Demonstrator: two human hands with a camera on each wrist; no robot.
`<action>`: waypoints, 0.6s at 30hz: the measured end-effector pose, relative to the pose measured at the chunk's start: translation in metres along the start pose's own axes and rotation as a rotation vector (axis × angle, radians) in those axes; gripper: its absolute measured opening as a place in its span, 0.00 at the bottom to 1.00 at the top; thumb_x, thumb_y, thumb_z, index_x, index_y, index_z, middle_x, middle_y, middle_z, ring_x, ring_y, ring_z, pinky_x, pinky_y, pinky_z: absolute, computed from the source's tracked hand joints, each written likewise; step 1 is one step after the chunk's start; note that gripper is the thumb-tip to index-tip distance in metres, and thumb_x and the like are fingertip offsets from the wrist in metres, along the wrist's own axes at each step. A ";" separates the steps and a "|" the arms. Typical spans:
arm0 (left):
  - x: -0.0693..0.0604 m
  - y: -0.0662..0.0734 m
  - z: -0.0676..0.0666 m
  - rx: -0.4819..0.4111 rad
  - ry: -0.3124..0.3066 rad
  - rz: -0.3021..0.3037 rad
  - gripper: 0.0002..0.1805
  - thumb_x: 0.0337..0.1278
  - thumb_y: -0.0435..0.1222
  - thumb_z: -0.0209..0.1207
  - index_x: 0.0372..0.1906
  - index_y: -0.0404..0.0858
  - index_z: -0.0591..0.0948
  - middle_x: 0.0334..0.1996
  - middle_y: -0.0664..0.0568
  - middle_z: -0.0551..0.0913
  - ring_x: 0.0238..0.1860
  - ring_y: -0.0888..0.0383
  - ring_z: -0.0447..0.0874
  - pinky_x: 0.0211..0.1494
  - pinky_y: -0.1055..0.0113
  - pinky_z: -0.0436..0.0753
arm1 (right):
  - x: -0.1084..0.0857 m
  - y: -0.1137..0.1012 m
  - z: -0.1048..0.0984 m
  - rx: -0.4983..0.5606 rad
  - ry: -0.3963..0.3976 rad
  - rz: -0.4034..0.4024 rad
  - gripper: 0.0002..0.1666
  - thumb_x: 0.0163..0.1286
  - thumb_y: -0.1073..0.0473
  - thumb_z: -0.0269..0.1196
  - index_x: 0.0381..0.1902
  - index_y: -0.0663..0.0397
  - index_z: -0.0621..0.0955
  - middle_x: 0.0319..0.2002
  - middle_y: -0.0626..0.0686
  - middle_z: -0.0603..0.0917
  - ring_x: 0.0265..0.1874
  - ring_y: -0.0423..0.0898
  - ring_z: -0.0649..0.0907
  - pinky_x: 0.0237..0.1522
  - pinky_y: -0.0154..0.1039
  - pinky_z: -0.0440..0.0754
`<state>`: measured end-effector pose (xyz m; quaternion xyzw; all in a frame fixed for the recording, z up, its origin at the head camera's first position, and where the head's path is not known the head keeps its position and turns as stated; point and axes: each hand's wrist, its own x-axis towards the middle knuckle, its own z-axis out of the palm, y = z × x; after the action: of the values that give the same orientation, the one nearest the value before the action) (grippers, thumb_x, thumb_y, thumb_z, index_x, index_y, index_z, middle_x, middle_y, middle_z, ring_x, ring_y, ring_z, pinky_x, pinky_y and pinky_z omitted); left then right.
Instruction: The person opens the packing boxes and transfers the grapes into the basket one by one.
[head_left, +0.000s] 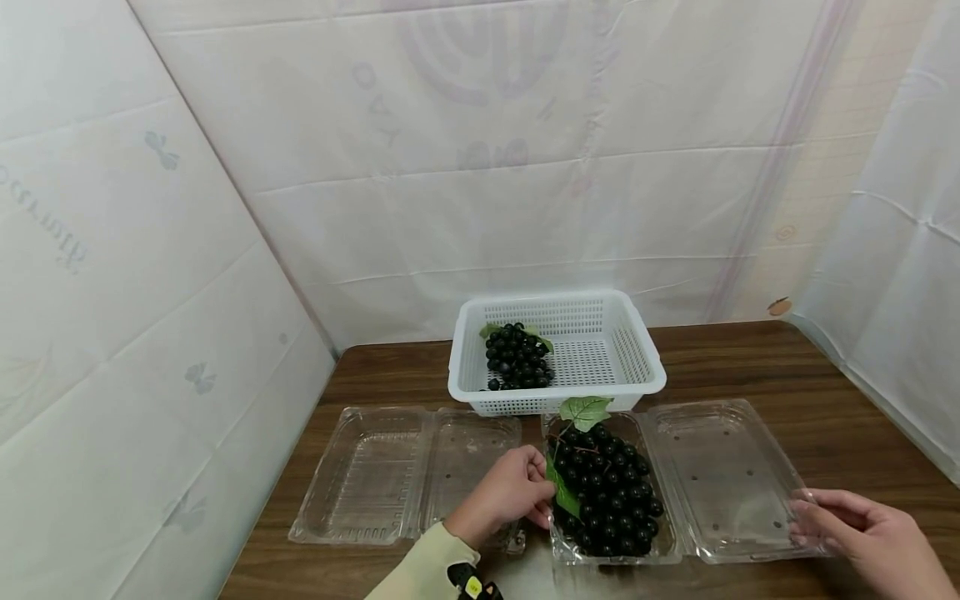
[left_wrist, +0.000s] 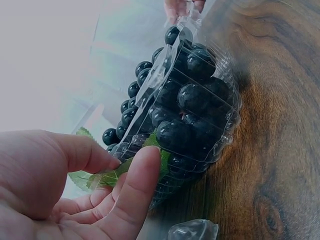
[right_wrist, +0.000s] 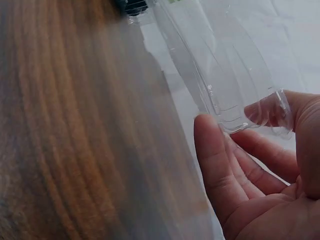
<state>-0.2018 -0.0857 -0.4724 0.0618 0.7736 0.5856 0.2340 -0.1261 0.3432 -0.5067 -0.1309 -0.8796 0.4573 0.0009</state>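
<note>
A clear plastic clamshell box (head_left: 672, 521) lies opened out near the table's front, its lid (head_left: 731, 479) folded to the right. A bunch of dark grapes (head_left: 611, 496) fills its base, with one green leaf (head_left: 587, 412) sticking up at the back and another leaf (left_wrist: 107, 177) at the left rim. My left hand (head_left: 510, 487) pinches that left rim between thumb and fingers, the leaf caught there too. At the far right, my right hand (head_left: 862, 525) grips the lid's outer edge; the right wrist view shows the thumb (right_wrist: 267, 111) behind the clear plastic.
Behind the box stands a white plastic basket (head_left: 648, 379) with another grape bunch (head_left: 517, 358) at its left side. To the left, a second clear clamshell box (head_left: 375, 475) lies opened flat on the wooden table (head_left: 847, 400). White sheeting (head_left: 525, 208) surrounds the table's back and sides.
</note>
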 end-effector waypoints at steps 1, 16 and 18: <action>0.000 0.000 0.000 0.001 -0.001 0.000 0.08 0.60 0.23 0.58 0.43 0.32 0.74 0.30 0.44 0.81 0.16 0.57 0.82 0.27 0.59 0.89 | 0.002 0.000 0.000 -0.036 -0.007 0.008 0.36 0.78 0.42 0.59 0.60 0.74 0.80 0.34 0.48 0.92 0.27 0.35 0.87 0.29 0.34 0.86; 0.003 -0.004 -0.002 -0.001 -0.027 0.008 0.06 0.64 0.24 0.59 0.42 0.32 0.75 0.28 0.46 0.80 0.17 0.57 0.83 0.27 0.59 0.89 | 0.010 0.001 0.008 -0.229 -0.174 0.059 0.32 0.73 0.42 0.64 0.51 0.70 0.84 0.29 0.46 0.88 0.25 0.43 0.84 0.28 0.37 0.81; 0.003 -0.005 -0.003 0.002 -0.026 0.003 0.06 0.64 0.24 0.59 0.42 0.32 0.75 0.28 0.46 0.80 0.17 0.57 0.82 0.27 0.59 0.89 | 0.011 0.000 0.010 -0.230 -0.177 0.051 0.30 0.71 0.46 0.67 0.51 0.73 0.83 0.30 0.46 0.89 0.25 0.45 0.85 0.28 0.38 0.82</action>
<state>-0.2045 -0.0886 -0.4771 0.0709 0.7711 0.5842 0.2430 -0.1377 0.3380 -0.5140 -0.1114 -0.9193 0.3630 -0.1034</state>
